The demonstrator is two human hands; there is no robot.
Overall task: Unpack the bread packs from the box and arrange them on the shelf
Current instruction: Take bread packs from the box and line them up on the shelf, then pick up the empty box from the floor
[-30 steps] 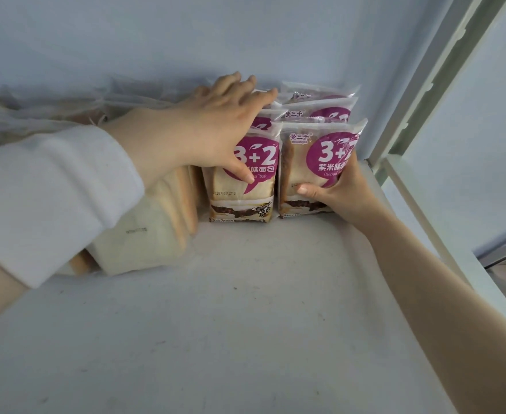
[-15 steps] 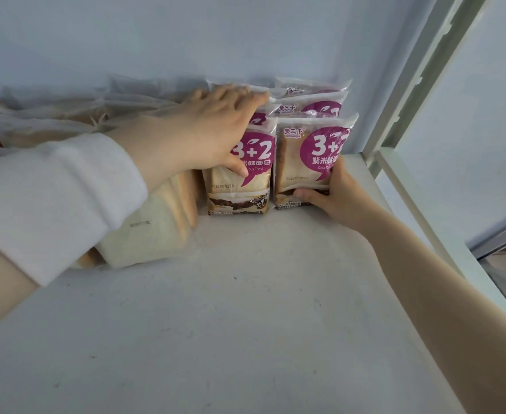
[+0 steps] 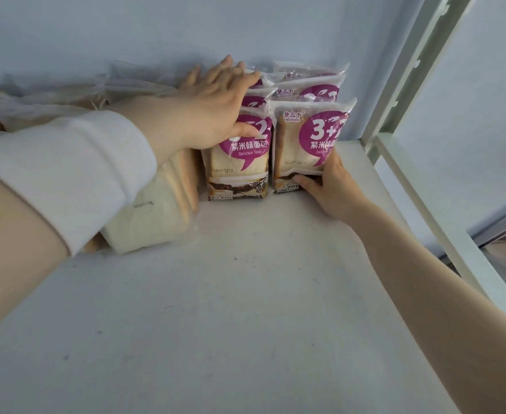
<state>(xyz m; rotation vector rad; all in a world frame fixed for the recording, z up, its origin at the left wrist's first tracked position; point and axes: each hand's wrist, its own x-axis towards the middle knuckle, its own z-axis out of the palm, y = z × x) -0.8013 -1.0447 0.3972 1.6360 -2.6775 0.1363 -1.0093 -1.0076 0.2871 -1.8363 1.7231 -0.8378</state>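
Two rows of purple-labelled bread packs stand upright at the back right corner of the white shelf. My left hand lies over the top of the left front bread pack, thumb on its label and fingers reaching across the packs behind it. My right hand grips the lower right edge of the right front bread pack. More packs of the same kind stand behind both, partly hidden.
Plain toast loaves in clear bags lie to the left of the purple packs, under my white sleeve. A white upright post and the shelf's side rail bound the right side. The blue wall closes the back.
Both hands have slid the two front packs a little deeper toward the back wall. My left fingers have spread further over the rear packs. The grips are unchanged.
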